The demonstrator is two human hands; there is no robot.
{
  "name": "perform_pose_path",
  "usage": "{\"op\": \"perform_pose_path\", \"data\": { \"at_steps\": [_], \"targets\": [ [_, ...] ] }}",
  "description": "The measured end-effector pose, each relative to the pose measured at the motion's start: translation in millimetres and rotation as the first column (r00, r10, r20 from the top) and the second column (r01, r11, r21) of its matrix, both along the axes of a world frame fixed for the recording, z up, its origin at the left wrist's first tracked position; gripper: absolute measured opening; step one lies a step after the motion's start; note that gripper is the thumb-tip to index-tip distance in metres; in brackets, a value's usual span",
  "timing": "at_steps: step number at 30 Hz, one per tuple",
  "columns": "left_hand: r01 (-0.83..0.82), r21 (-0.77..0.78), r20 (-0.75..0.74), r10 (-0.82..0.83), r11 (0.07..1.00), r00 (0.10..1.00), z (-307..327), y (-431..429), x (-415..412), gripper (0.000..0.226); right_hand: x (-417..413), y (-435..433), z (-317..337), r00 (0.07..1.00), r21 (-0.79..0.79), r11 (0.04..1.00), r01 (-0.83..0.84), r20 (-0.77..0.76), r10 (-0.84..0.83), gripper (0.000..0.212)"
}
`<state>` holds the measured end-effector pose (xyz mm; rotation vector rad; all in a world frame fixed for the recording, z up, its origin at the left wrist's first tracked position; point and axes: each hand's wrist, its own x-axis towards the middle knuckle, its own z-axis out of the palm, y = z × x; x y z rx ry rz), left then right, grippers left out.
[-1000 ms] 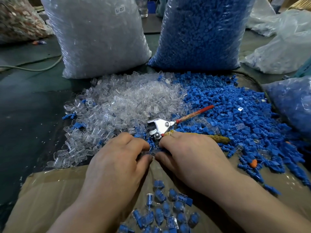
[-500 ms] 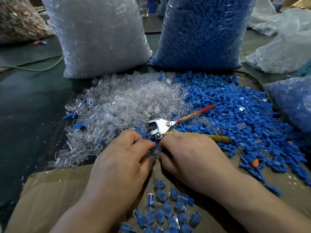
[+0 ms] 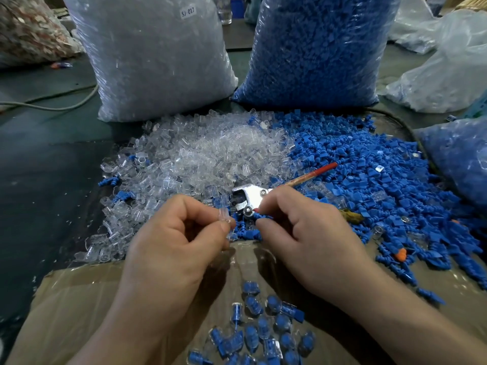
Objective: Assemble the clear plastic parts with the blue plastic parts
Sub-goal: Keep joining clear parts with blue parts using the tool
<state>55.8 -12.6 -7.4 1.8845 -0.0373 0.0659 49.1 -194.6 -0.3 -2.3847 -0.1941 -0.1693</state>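
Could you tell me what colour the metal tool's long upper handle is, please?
The handle is red; head view.

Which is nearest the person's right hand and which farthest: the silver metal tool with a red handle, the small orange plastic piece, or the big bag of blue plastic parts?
1. Silver metal tool: at the right hand's fingertips.
2. Small orange plastic piece: off to the right.
3. Big bag of blue plastic parts: standing at the back.

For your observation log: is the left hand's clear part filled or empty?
Empty: the clear part looks see-through in the left hand; right hand pinches a blue part.
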Motion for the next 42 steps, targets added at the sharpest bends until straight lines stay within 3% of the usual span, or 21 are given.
{"op": "perform_pose_path", "data": {
  "at_steps": [2,5,7,9,11,19,23,26,28,30,32,36,42],
  "targets": [
    [0.043,-0.105,-0.029,-0.046,0.994,0.999,0,1,1,0.010,-1,-3,1,0.997,0.218,0.975,0.041,-0.080,-0.024,0.008],
    [0.116,-0.131,-0.043,-0.123,0.985,0.992,-5,-2,-1,0.015,-5,-3,3,0.994,0.341,0.940,0.011,-0.107,0.027,0.021],
    [0.145,-0.180,-0.058,-0.158,0.973,0.986,-5,-5,-3,0.009,-9,0,3,0.999,0.262,0.964,-0.042,-0.005,0.044,0.020],
    [0.144,-0.227,-0.070,-0.163,0.963,0.984,-8,-6,-3,0.018,-11,4,4,0.992,0.087,0.992,-0.093,0.094,0.084,0.018],
    [0.144,-0.226,-0.063,-0.162,0.963,0.985,-8,-7,-3,0.021,-11,6,5,0.987,0.004,0.993,-0.114,0.114,0.113,0.022],
    [0.198,-0.260,-0.045,-0.216,0.945,0.975,-3,-10,-5,0.029,-14,6,8,0.977,-0.045,0.989,-0.144,0.155,0.149,0.011],
    [0.173,-0.321,-0.102,-0.216,0.931,0.971,-2,-8,-5,0.029,-14,5,7,0.966,-0.035,0.983,-0.182,0.182,0.185,0.017],
    [0.147,-0.345,-0.143,-0.206,0.927,0.968,0,-8,-4,0.019,-14,5,10,0.950,-0.133,0.971,-0.199,0.218,0.225,0.021],
    [0.149,-0.280,-0.142,-0.194,0.948,0.971,1,-7,-4,0.018,-10,0,8,0.962,-0.306,0.945,-0.112,0.205,0.180,0.033],
    [0.149,-0.218,-0.143,-0.183,0.965,0.973,2,-6,-5,0.026,-3,-10,6,0.988,-0.467,0.884,-0.003,0.136,0.075,0.058],
    [0.137,-0.214,-0.167,-0.175,0.967,0.970,5,-6,-7,0.028,7,-22,2,0.999,-0.550,0.834,0.038,0.049,-0.013,0.074],
    [0.108,-0.289,-0.206,-0.172,0.951,0.963,12,-10,-8,0.032,19,-34,-5,0.996,-0.585,0.811,-0.016,-0.082,-0.040,0.075],
    [0.082,-0.340,-0.229,-0.167,0.937,0.959,13,-9,-9,0.031,20,-32,1,0.999,-0.653,0.757,0.023,-0.008,-0.038,0.062]
  ]
}}
